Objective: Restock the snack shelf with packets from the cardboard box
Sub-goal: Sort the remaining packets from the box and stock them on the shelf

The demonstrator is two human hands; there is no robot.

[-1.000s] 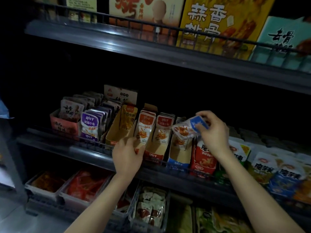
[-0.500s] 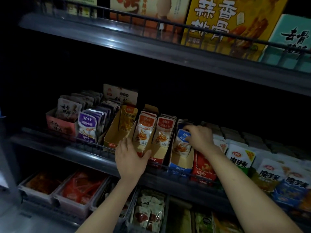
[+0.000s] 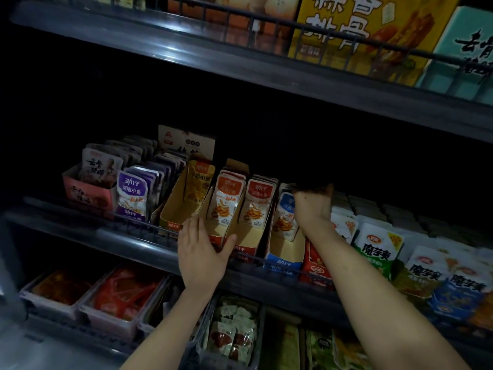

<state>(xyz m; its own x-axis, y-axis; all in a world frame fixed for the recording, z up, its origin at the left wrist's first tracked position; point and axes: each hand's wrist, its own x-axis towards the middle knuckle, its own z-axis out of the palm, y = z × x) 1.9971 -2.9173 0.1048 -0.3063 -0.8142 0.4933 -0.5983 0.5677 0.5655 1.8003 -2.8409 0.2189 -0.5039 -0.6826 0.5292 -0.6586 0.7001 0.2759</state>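
Since the right hand [image 3: 313, 202] is sunk wrist-deep into the top of the blue display carton [image 3: 284, 259], the step in hand looks like seating a packet in that row, i.e. mid-restock, not fetching. Its fingers run back into the dark behind the row, so can't tell if they curl on a packet or lie flat on the stack. The blue-topped packet [image 3: 286, 213] at the row's front stands upright in the carton, just beside the heel of that hand. The left hand [image 3: 202, 252] has fingers straight and together, thumb spread, holding nothing. It rests against the fronts of the orange-red cartons [image 3: 241, 249] at the snack shelf [image 3: 128, 240] rail, prob. as a brace.

Next move, as I judge it: draw the right hand out w/o dragging the front packet fwd, then go for more stock. The supply cardboard box isn't in view, so that likely means turning away.

Counts, this shelf, left to right:
- 1 pink carton [image 3: 85, 193] w/ grey-white packets
- 1 row of purple packets [image 3: 132, 193]
- 1 yellow carton [image 3: 170, 222] w/ just 1 yellow packet [image 3: 198, 180] showing
- 2 rows of orange-red packets [image 3: 226, 198]
- 1 blue row
- 1 red carton [image 3: 316, 265] just right of it

Bags further right overlap too much to count.

Below: 2 clear trays [image 3: 53, 305] of red sachets and 1 wire basket [image 3: 205, 329] of small packets.
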